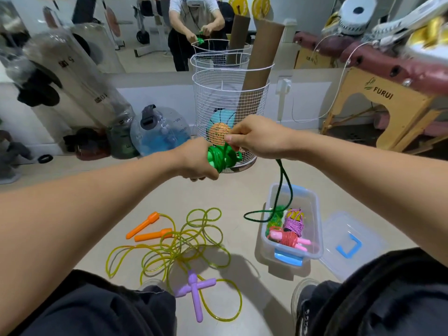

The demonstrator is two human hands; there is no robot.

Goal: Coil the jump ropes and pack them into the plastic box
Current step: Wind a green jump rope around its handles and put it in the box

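My left hand (194,161) grips the green handles (213,157) of a green jump rope, with several turns of cord wound round them. My right hand (252,139) pinches the green cord (282,180) just above the bundle. The loose end hangs down and loops over the rim of the clear plastic box (315,214) on the floor. Inside the box lie a coiled purple rope (294,223), a red rope on pink handles (288,238) and a green bundle (275,219). On the floor lie tangled yellow-green cords (184,246) with orange handles (148,229) and purple handles (194,289).
The box lid (349,243) with a blue handle lies right of the box. A white wire basket (230,112) holding balls and cardboard tubes stands ahead. A water-filled bag (160,129) and weights sit at left, a wooden massage table (378,100) at right. My knees frame the bottom.
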